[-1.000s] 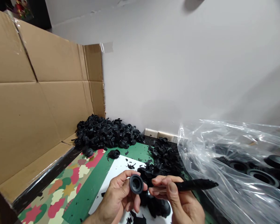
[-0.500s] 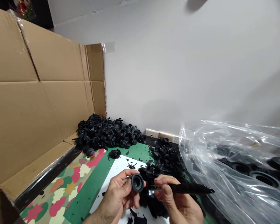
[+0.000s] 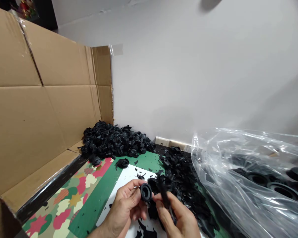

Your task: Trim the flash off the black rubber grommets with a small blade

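Note:
My left hand (image 3: 125, 206) is shut around a black rubber ring (image 3: 146, 192), which faces me with its round hole showing. My right hand (image 3: 175, 215) grips a black pen-shaped tool (image 3: 165, 198) just right of the ring. The tool's tip is blurred and hard to make out, and I cannot tell whether it touches the ring. Below both hands lies a white sheet (image 3: 124, 180) scattered with black scraps.
Black trimmings (image 3: 181, 175) are heaped right of the hands. Behind them lies a pile of ribbed black rubber parts (image 3: 111, 143) against a cardboard sheet (image 3: 44, 99). A clear plastic bag (image 3: 221, 165) holding large black rings (image 3: 285, 191) sits at right, with a white wall behind.
The black tool has swung from lying nearly level and pointing right to a steep, near-upright angle. My right hand has dropped lower and closer to the ring, which has barely moved.

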`<state>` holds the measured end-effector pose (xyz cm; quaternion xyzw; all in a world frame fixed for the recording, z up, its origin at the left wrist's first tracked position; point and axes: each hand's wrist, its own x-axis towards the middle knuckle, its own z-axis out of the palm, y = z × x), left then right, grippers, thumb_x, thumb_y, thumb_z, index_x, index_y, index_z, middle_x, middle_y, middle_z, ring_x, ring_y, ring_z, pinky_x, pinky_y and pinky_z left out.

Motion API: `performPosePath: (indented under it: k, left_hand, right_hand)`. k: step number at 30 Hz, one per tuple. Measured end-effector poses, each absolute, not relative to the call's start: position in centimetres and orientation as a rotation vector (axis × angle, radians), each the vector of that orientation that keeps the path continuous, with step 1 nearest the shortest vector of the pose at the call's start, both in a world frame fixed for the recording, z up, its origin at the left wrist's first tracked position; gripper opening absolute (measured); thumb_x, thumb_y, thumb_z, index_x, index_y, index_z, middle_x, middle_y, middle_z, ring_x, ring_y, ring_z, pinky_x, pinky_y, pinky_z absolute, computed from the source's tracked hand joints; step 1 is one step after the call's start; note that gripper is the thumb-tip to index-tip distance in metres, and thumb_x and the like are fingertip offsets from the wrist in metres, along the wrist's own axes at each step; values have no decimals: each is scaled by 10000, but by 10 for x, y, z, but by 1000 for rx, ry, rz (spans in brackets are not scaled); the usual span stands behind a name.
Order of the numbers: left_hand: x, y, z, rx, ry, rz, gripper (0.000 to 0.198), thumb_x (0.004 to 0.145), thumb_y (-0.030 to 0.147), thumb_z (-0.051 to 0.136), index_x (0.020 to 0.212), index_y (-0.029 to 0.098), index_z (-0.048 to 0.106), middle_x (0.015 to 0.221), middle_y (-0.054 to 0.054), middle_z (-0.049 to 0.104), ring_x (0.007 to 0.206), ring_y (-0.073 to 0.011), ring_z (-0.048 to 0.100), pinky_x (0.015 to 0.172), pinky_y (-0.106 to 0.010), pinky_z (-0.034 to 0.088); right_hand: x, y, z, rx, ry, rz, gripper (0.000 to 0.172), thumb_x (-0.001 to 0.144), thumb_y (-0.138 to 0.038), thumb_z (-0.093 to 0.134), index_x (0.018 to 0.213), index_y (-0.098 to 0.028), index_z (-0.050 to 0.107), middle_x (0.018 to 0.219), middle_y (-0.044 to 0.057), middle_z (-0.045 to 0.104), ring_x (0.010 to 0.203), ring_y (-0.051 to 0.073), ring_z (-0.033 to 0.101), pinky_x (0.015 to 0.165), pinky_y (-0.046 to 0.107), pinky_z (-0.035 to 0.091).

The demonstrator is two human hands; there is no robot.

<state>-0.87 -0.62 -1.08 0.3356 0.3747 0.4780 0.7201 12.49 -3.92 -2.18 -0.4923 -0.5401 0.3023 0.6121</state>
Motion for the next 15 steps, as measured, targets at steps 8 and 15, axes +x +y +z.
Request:
performPosePath:
  k: [8, 15]
  left_hand:
    - [-7, -7, -10, 788, 838, 1062, 413, 610, 415, 841, 879, 145, 680, 608, 15, 620, 411, -58, 497, 397, -155, 313]
    - [-2, -9, -12, 796, 926, 1087, 343, 616, 333, 834, 853, 139, 679, 497, 88, 465, 368, -28, 332, 379, -153, 310]
  right_hand:
    - [123, -29, -54, -1063, -1570, 279, 206, 908, -181, 433, 820, -224, 614, 687, -7, 550, 560, 133, 552, 519, 206, 399]
    - [132, -30, -54, -1220, -1941, -55, 245, 813, -73, 382, 819, -226, 573, 717, 3, 565, 491, 143, 605, 443, 220, 409]
